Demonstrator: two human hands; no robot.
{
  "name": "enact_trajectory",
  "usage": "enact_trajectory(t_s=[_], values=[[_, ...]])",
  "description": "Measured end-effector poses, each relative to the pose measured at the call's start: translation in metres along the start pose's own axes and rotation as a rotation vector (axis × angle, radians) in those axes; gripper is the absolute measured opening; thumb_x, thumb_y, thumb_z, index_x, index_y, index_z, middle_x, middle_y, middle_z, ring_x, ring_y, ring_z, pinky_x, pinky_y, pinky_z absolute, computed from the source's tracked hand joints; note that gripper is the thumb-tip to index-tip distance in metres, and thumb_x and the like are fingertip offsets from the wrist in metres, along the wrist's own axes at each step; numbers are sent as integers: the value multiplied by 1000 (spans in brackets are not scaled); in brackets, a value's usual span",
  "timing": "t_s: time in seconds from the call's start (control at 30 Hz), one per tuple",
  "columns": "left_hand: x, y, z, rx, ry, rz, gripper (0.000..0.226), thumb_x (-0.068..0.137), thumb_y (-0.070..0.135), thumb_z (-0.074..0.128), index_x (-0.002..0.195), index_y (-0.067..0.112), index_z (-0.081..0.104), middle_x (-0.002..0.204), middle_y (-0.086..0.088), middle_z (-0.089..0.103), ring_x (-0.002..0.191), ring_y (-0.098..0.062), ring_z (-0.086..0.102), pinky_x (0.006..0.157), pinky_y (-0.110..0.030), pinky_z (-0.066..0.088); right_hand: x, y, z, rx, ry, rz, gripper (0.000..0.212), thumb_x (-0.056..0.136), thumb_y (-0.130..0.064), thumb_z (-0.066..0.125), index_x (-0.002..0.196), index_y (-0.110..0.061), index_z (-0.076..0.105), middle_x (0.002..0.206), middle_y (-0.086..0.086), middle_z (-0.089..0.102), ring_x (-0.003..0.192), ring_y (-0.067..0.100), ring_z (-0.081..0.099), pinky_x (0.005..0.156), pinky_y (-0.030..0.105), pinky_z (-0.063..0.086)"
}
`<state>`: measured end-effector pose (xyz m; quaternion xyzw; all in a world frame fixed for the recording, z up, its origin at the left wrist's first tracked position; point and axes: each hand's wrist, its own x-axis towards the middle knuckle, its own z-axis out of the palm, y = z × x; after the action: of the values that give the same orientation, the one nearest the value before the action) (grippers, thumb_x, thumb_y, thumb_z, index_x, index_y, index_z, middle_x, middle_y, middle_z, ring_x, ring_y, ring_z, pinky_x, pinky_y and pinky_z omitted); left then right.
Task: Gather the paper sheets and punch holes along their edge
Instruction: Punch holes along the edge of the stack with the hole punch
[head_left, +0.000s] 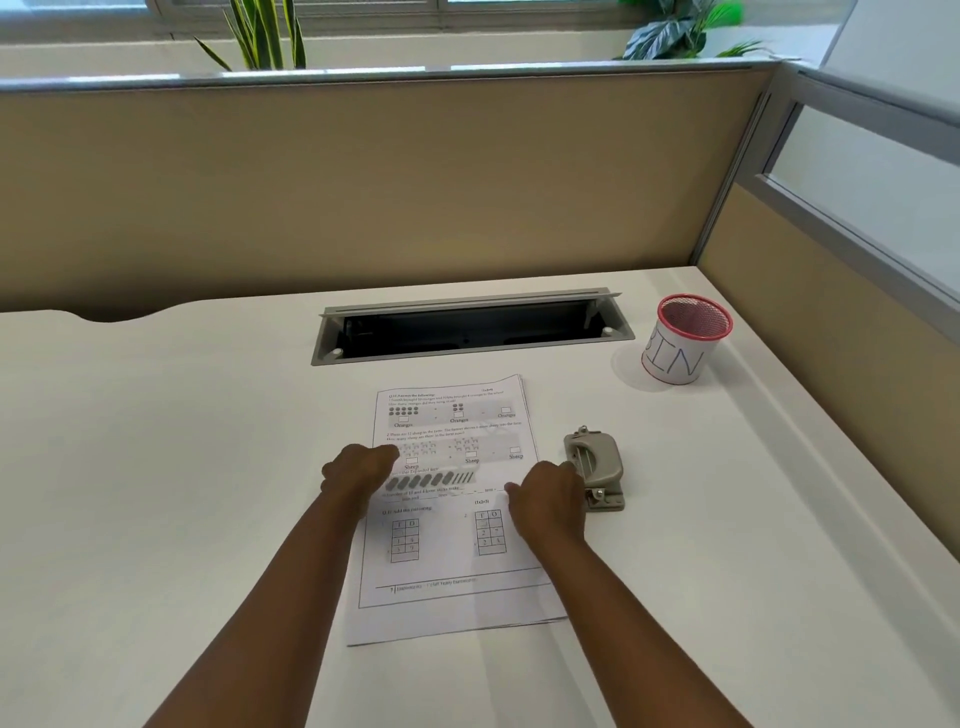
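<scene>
Matt paper sheets (457, 519), metal punch (597, 465)

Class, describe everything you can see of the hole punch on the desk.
The hole punch is a small grey, metal-looking two-hole punch with a ribbed lever on a flat base. It sits upright on the white desk, just right of the paper sheets. The right hand is at its left side; actual contact cannot be told.

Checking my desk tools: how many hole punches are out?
1: the hole punch sits right of the paper sheets, beside the right hand. None else shows.
</scene>
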<state>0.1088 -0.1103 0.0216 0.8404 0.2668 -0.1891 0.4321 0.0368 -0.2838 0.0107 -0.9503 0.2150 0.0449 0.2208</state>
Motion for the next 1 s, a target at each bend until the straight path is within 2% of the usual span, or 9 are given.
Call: enact_trajectory(t_s=[0.17, 0.27, 0.37, 0.47, 0.57, 0.67, 0.73, 0.93, 1.0], values=[[6, 1, -5, -14, 15, 1, 46, 84, 13, 64, 119, -13, 50, 118, -31, 58, 114, -41, 55, 93, -44, 47, 3, -1, 2, -24, -7, 35, 37, 91, -30, 54, 111, 0, 58, 117, 16, 59, 118, 28, 47, 97, 31, 39], [12, -3, -11, -50, 15, -5, 41, 80, 4, 67, 113, -17, 53, 75, -20, 54, 86, -32, 55, 77, -39, 46, 2, -2, 2, -66, -8, 20, 36, 91, -30, 53, 110, -1, 57, 116, 14, 61, 117, 27, 47, 97, 31, 38], [15, -11, -16, -152, -66, -18, 27, 80, -3, 66, 103, -14, 58, 84, -20, 58, 76, -31, 58, 73, -39, 50, 2, -1, 2, -94, -18, 3, 36, 92, -30, 51, 111, 0, 56, 116, 14, 61, 117, 28, 47, 97, 31, 37], [9, -16, -18, -245, -154, 20, 4, 84, 0, 62, 81, 1, 60, 91, -17, 62, 65, -25, 57, 61, -30, 47, 3, 0, -1, -82, -22, 1, 37, 92, -31, 51, 111, 1, 56, 117, 15, 61, 117, 28, 47, 97, 32, 38], [5, -21, -14, -305, -209, 94, 14, 90, 8, 57, 104, 6, 59, 98, -15, 65, 72, -26, 61, 72, -34, 50, 4, 0, -1, -50, -37, 2, 38, 92, -31, 51, 111, 2, 56, 118, 16, 61, 118, 28, 47, 98, 32, 38], [3, -23, -7, -350, -236, 150, 34, 92, 2, 50, 126, 1, 51, 120, -20, 62, 95, -32, 61, 91, -46, 49, 5, 0, -3, -28, -65, 8, 39, 92, -31, 51, 111, 2, 56, 119, 16, 61, 120, 28, 47, 98, 33, 39], [4, -25, -3, -375, -208, 173, 38, 92, -2, 48, 130, 0, 47, 126, -22, 59, 104, -36, 59, 97, -51, 47, 6, 0, -4, 14, -78, 25, 39, 92, -30, 52, 112, 3, 56, 120, 18, 60, 120, 29, 47, 97, 33, 40], [5, -34, -9, -478, -205, 283, 41, 94, 3, 48, 134, 3, 44, 132, -21, 56, 117, -38, 56, 102, -50, 43, 11, 6, -7, 257, -57, 97, 52, 86, -38, 59, 119, 2, 53, 126, 19, 56, 118, 32, 52, 93, 34, 44], [2, -32, -14, -526, -227, 357, 41, 93, 3, 48, 134, 4, 44, 128, -19, 57, 107, -33, 60, 90, -41, 51, 13, 9, -7, 417, -91, 100, 59, 83, -40, 64, 126, -2, 51, 128, 17, 57, 116, 29, 55, 95, 35, 45]])
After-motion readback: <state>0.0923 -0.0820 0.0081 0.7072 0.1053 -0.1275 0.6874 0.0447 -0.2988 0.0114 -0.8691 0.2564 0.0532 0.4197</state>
